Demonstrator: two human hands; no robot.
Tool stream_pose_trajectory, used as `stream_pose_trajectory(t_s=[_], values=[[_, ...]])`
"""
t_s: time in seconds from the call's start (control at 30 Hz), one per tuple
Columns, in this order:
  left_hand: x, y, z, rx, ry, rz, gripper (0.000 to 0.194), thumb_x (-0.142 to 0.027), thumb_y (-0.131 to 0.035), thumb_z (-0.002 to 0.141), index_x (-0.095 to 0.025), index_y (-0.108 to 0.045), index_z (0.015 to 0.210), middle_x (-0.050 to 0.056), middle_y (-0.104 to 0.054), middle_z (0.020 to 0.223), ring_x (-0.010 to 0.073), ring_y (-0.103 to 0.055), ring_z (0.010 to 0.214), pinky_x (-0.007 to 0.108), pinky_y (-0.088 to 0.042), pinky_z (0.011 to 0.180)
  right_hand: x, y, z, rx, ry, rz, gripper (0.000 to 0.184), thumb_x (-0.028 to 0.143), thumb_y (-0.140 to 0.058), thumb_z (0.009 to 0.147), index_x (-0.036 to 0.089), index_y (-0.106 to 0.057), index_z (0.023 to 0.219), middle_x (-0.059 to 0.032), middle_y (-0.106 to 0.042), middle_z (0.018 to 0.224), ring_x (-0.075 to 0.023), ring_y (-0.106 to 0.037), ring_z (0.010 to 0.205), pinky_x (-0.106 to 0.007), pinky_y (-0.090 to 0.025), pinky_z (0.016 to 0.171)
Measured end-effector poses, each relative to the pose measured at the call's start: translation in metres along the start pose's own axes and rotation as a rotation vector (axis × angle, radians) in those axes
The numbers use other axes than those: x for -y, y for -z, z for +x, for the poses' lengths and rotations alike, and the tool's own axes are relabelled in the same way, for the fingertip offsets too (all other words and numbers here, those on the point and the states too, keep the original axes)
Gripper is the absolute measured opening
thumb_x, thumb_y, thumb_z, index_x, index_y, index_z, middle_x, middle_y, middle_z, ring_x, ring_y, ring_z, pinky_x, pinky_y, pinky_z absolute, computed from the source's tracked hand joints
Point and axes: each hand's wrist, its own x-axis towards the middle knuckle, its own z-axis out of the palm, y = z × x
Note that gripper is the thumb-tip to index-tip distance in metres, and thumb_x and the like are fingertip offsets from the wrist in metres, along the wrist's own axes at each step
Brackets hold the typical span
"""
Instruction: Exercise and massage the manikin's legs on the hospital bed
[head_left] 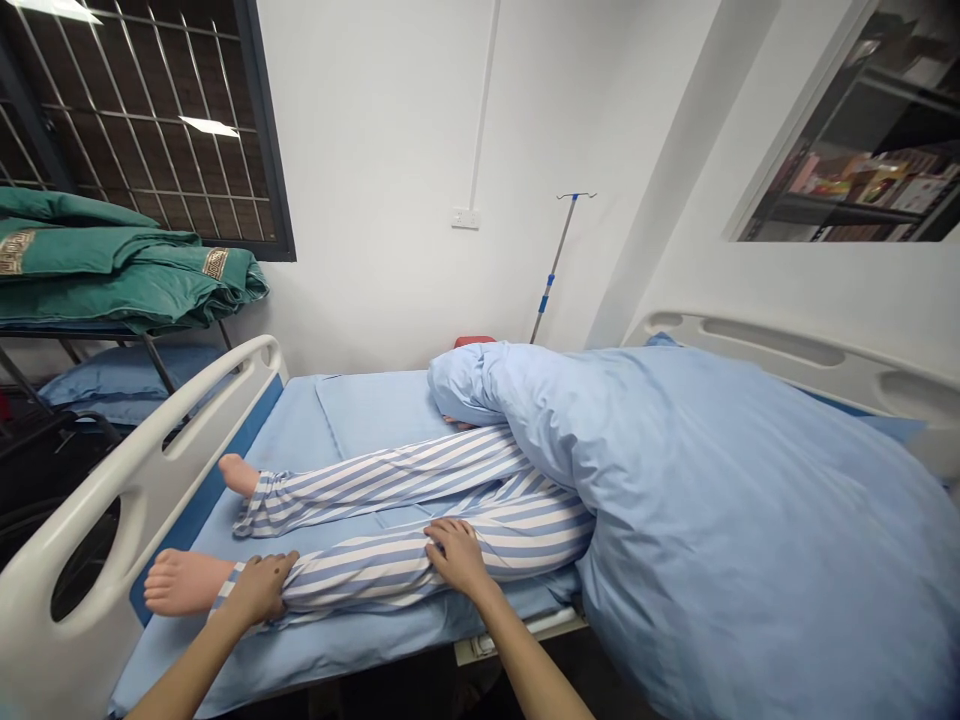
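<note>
A manikin lies on its back on the bed, its legs in blue-and-white striped trousers (375,572). My left hand (262,588) grips the lower part of the near leg, just above the bare near foot (187,582); its fingers curl over the trouser leg. On the knee of that same leg rests my right hand (456,553), palm down, thumb and fingers apart. The far leg (375,480) lies stretched out, with the far foot (238,474) bare. A bunched light-blue quilt (690,500) covers the manikin from the hips up, hiding its upper body.
Pale bed boards stand at the foot (217,385) and head (787,345). The quilt hangs over the near bed edge. Behind the bed are an IV pole (553,265) and a red object (474,341). Folded green bedding (120,270) lies on a rack at left.
</note>
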Motion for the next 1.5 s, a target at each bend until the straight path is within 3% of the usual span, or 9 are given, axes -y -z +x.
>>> stream_pose_trajectory(t_s=[0.23,0.43,0.57,0.63,0.73,0.9,1.13,1.33,1.5], values=[[0.005,0.0,0.004,-0.051,-0.008,0.07,0.058,-0.016,-0.045,0.056,-0.018,-0.055,0.113,0.012,-0.065,0.102,0.0297,-0.058,0.094,0.042,-0.035,0.083,-0.001,-0.002,-0.001,-0.019,-0.005,0.006,0.026,0.029,-0.048,0.083,0.029,-0.061,0.105,-0.0001,-0.061,0.111,-0.0171,-0.048,0.106,-0.033,-0.025,0.095],[0.009,0.037,-0.004,-0.101,-0.071,0.137,0.047,-0.015,-0.045,0.056,-0.018,-0.059,0.101,0.011,-0.067,0.091,0.0311,-0.059,0.087,0.045,-0.035,0.081,0.0,0.014,0.004,0.004,-0.006,0.041,0.027,0.03,-0.046,0.083,0.029,-0.06,0.106,-0.0004,-0.061,0.113,-0.0174,-0.048,0.107,-0.033,-0.026,0.094],[0.008,0.053,-0.012,-0.157,-0.104,0.133,0.051,-0.013,-0.045,0.058,-0.017,-0.058,0.107,0.012,-0.065,0.097,0.0299,-0.056,0.094,0.046,-0.032,0.087,0.001,0.021,0.006,0.018,-0.009,0.058,0.028,0.031,-0.046,0.083,0.029,-0.06,0.107,-0.0007,-0.061,0.113,-0.0181,-0.048,0.107,-0.032,-0.027,0.092],[0.003,0.045,-0.014,-0.123,-0.105,0.14,0.053,-0.013,-0.046,0.059,-0.016,-0.057,0.111,0.012,-0.064,0.101,0.0306,-0.055,0.097,0.046,-0.032,0.087,0.0,0.017,0.005,0.029,-0.019,0.048,0.027,0.031,-0.047,0.082,0.028,-0.061,0.106,-0.001,-0.061,0.112,-0.0186,-0.049,0.106,-0.032,-0.028,0.092],[-0.006,0.017,-0.012,-0.062,-0.059,0.133,0.058,-0.008,-0.043,0.061,-0.015,-0.053,0.118,0.013,-0.062,0.109,0.0306,-0.053,0.102,0.045,-0.033,0.087,-0.001,0.007,0.001,0.026,-0.013,0.016,0.026,0.03,-0.046,0.083,0.027,-0.062,0.104,-0.0017,-0.062,0.11,-0.0191,-0.049,0.104,-0.033,-0.027,0.092],[-0.011,-0.018,-0.005,-0.115,0.02,0.094,0.062,-0.002,-0.035,0.065,-0.014,-0.047,0.125,0.013,-0.059,0.116,0.0273,-0.051,0.105,0.041,-0.034,0.087,0.001,-0.001,-0.004,-0.013,-0.005,-0.047,0.025,0.029,-0.045,0.084,0.027,-0.061,0.104,-0.0019,-0.061,0.109,-0.0185,-0.048,0.104,-0.033,-0.026,0.093],[-0.014,-0.017,-0.008,-0.181,0.052,0.071,0.058,-0.002,-0.036,0.065,-0.015,-0.052,0.119,0.012,-0.06,0.112,0.0261,-0.053,0.1,0.039,-0.034,0.087,0.005,0.001,-0.006,-0.027,0.015,-0.104,0.027,0.026,-0.042,0.085,0.026,-0.06,0.105,-0.0027,-0.06,0.111,-0.0186,-0.047,0.105,-0.034,-0.025,0.095],[-0.013,-0.013,-0.002,-0.094,0.044,0.053,0.057,-0.006,-0.037,0.067,-0.015,-0.05,0.121,0.013,-0.06,0.112,0.0264,-0.054,0.101,0.04,-0.036,0.087,0.006,0.002,-0.007,-0.04,0.01,-0.107,0.026,0.026,-0.044,0.084,0.026,-0.059,0.105,-0.0023,-0.06,0.11,-0.0185,-0.046,0.104,-0.034,-0.024,0.095],[-0.017,-0.009,-0.002,-0.095,0.087,0.119,0.054,-0.005,-0.035,0.069,-0.016,-0.049,0.121,0.014,-0.058,0.112,0.0258,-0.052,0.102,0.04,-0.035,0.088,0.006,0.002,-0.008,-0.062,0.004,-0.096,0.026,0.026,-0.042,0.086,0.026,-0.059,0.106,-0.0039,-0.059,0.108,-0.0205,-0.046,0.103,-0.036,-0.024,0.095]])
